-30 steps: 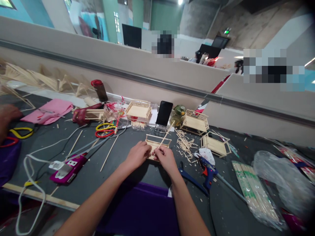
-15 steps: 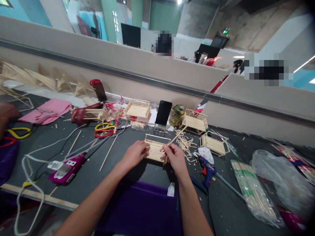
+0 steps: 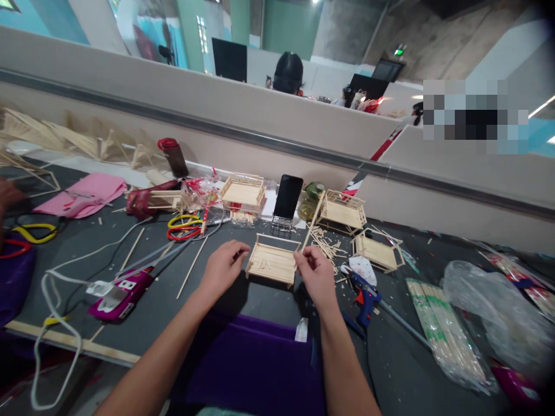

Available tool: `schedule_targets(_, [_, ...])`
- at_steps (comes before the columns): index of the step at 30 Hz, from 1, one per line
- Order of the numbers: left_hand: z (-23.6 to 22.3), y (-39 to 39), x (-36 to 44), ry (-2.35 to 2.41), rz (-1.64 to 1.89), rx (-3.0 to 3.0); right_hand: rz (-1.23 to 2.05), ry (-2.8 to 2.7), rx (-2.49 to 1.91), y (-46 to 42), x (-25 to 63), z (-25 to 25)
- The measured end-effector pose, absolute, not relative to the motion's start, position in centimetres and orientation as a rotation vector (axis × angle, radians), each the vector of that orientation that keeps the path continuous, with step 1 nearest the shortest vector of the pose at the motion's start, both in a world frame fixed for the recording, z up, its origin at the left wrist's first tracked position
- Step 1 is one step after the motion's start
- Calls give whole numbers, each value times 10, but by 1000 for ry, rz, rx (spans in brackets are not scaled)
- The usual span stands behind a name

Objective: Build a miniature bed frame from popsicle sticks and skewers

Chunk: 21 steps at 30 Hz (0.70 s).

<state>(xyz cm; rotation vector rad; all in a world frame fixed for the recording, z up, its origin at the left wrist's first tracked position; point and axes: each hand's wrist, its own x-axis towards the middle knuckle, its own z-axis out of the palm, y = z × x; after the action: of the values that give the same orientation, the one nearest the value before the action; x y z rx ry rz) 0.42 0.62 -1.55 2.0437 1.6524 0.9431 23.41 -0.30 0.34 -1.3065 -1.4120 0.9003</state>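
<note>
A small tray-shaped frame of thin wooden sticks [image 3: 272, 263] lies on the dark table in front of me. My left hand [image 3: 223, 268] rests at its left edge with fingers curled, touching the frame's corner. My right hand [image 3: 315, 274] is at the frame's right corner and pinches a long thin wooden stick [image 3: 313, 222] that slants up and away.
Three similar stick frames [image 3: 243, 193] [image 3: 343, 211] [image 3: 377, 252] stand behind, with a phone on a stand [image 3: 288, 199], loose sticks [image 3: 326, 245], a blue glue gun [image 3: 366, 297], bagged skewers [image 3: 448, 338], scissors [image 3: 185, 228] and a magenta power strip [image 3: 121, 292]. Another person's hand [image 3: 6, 193] is at far left.
My hands have drawn apart to the frame's two sides. The stick in my right hand swung from slanting right to nearly upright. The frame now lies flat and uncovered.
</note>
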Motion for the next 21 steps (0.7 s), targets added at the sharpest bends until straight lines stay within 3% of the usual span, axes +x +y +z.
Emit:
schedule_targets(5, [-16, -17, 1, 1729, 1022, 1889, 881, -1155, -1264, -15, 264, 12])
schedule_targets(12, [-13, -45, -7, 1805, 1317, 1688, 537, -1152, -1282, -53, 311, 28])
schedule_targets(21, [1, -73, 36, 1639, 1224, 2218, 789, -1253, -1233, -80, 300, 15])
